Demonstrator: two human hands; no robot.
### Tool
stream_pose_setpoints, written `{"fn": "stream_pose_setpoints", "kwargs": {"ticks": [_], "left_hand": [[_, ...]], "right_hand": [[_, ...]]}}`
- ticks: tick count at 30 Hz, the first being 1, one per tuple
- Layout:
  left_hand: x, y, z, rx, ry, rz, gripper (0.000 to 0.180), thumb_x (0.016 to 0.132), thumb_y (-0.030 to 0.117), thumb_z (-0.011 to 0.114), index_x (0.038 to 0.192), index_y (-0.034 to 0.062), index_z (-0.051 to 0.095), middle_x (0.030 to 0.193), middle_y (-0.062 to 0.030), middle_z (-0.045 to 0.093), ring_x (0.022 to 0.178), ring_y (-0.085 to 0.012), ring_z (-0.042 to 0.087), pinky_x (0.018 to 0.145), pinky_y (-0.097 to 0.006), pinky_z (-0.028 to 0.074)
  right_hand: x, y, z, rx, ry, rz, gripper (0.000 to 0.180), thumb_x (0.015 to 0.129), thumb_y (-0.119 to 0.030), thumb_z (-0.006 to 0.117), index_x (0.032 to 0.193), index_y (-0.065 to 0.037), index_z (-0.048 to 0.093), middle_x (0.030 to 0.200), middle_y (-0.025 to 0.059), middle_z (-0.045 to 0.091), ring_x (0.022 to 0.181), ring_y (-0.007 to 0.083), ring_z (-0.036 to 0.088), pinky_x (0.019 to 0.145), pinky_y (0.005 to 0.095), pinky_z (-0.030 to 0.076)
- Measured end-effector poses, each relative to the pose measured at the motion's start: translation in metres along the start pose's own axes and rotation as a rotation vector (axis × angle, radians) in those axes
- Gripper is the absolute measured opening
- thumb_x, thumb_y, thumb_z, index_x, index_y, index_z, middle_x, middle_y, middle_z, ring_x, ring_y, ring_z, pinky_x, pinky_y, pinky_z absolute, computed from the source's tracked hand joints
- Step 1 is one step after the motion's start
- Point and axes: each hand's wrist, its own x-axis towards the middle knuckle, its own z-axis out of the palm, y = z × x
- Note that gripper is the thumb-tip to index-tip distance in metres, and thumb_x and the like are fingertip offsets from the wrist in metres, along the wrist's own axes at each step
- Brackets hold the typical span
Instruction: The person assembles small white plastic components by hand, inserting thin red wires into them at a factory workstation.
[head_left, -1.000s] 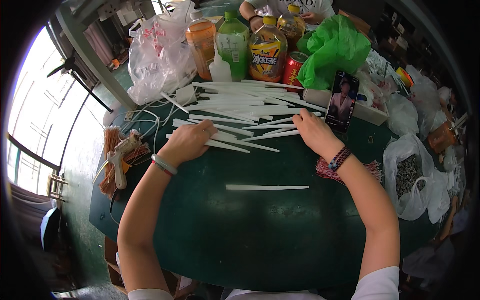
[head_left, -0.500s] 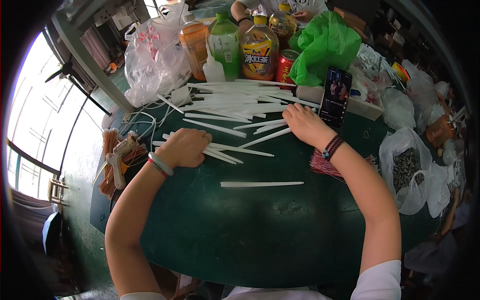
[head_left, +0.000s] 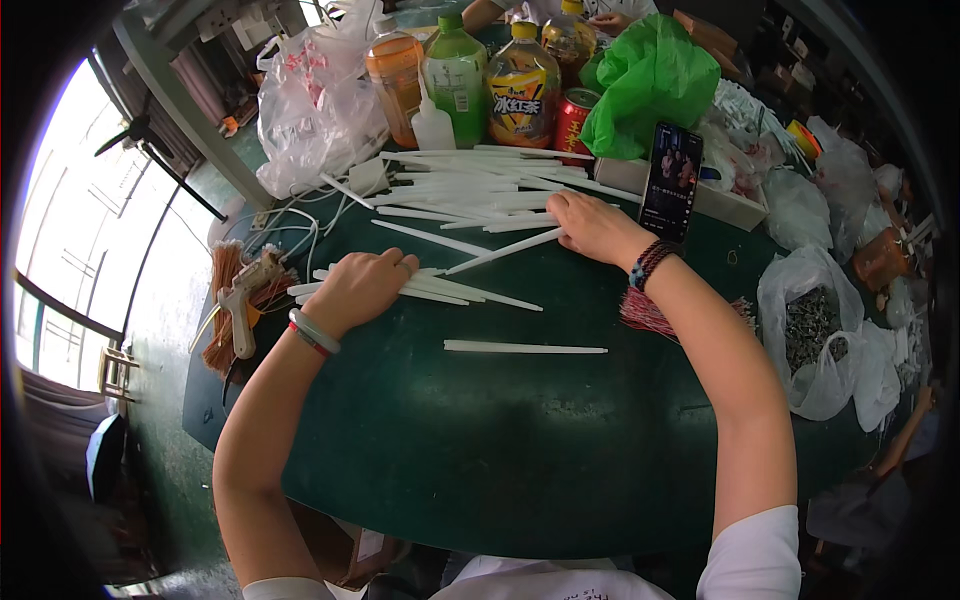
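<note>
Several slim, tapered white sticks lie in a loose pile at the back of the dark green table. My left hand is closed over a small bundle of white sticks, whose ends stick out on both sides of it. At the right edge of the pile, my right hand has its fingers closed on one white stick, which slants down to the left toward the bundle. A separate white stick rests crosswise nearer to me. The undersides of both hands' fingers are hidden.
Drink bottles, a red can and a green plastic bag stand behind the pile. A phone leans at the right, beyond red wires. A glue gun lies on copper-coloured wires at the left.
My right hand has shifted left, and the stick at its fingers now reaches closer to the left hand's bundle. My left hand stays over its sticks. The whole view has tilted slightly.
</note>
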Motion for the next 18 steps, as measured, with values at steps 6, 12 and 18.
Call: {"fn": "stream_pose_setpoints", "kwargs": {"ticks": [6, 12, 18], "left_hand": [[-0.011, 0.004, -0.009, -0.051, -0.015, -0.062, 0.051, 0.074, 0.009, 0.067, 0.122, 0.0080, 0.053, 0.092, -0.0113, 0.055, 0.074, -0.0313, 0.063, 0.067, -0.041, 0.052], [-0.013, 0.012, -0.021, -0.070, -0.058, -0.065, 0.067, 0.067, 0.008, 0.073, 0.129, 0.0105, 0.050, 0.108, -0.0107, 0.054, 0.077, -0.0298, 0.064, 0.070, -0.040, 0.053], [0.021, 0.033, -0.008, -0.175, 0.038, 0.059, 0.059, 0.066, 0.008, 0.074, 0.122, 0.0092, 0.055, 0.107, -0.0090, 0.055, 0.078, -0.0287, 0.064, 0.070, -0.039, 0.053]], "right_hand": [[0.028, -0.038, -0.034, 0.262, 0.071, 0.128, 0.031, 0.082, -0.014, 0.063, 0.102, 0.000, 0.044, 0.082, 0.0215, 0.063, 0.083, 0.0368, 0.064, 0.073, 0.0433, 0.051], [0.027, -0.074, -0.049, 0.448, 0.040, 0.296, 0.027, 0.079, -0.023, 0.068, 0.086, 0.002, 0.061, 0.074, 0.0190, 0.064, 0.078, 0.0357, 0.065, 0.070, 0.0411, 0.050], [-0.012, -0.068, -0.010, 0.486, -0.134, 0.404, 0.024, 0.076, -0.022, 0.071, 0.086, 0.000, 0.065, 0.080, 0.0190, 0.066, 0.077, 0.0331, 0.066, 0.071, 0.0382, 0.050]]}}
